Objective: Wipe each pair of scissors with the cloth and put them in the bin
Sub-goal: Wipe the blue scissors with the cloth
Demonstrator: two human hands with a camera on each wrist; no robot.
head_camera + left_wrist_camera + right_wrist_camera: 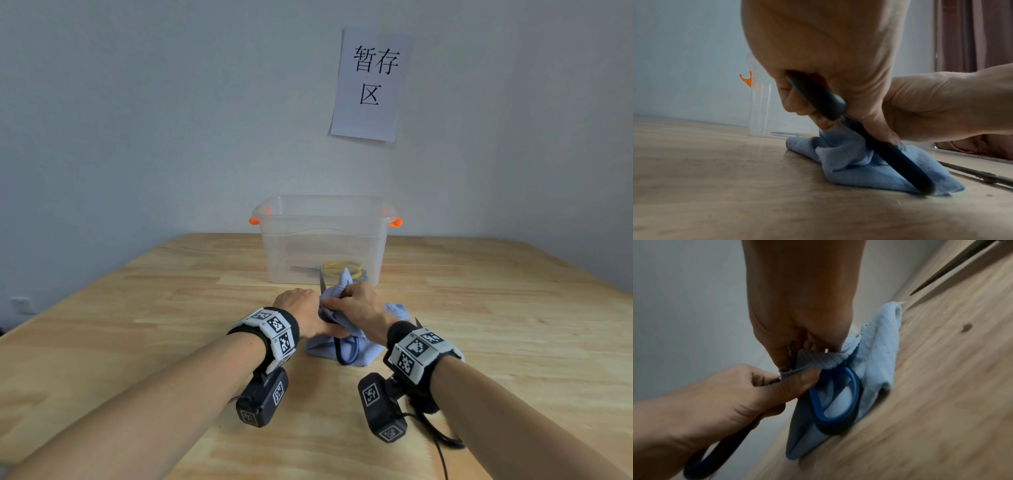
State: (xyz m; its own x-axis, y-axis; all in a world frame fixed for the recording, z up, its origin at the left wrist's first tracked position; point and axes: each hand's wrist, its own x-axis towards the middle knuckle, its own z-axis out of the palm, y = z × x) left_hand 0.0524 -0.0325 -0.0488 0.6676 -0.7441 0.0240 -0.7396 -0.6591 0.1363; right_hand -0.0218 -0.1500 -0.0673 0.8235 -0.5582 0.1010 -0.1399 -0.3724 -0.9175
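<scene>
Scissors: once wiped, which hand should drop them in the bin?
Left, probably. The left hand already grips the scissors by the handle; the right hand pinches the cloth around the blades. The bin sits straight ahead.

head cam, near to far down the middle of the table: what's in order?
Wrist cameras, then the dark scissors with blue-lined handles, held in the left hand and wrapped in the blue cloth gripped by the right hand → clear bin with yellow-handled scissors inside → wall with the paper sign.
</scene>
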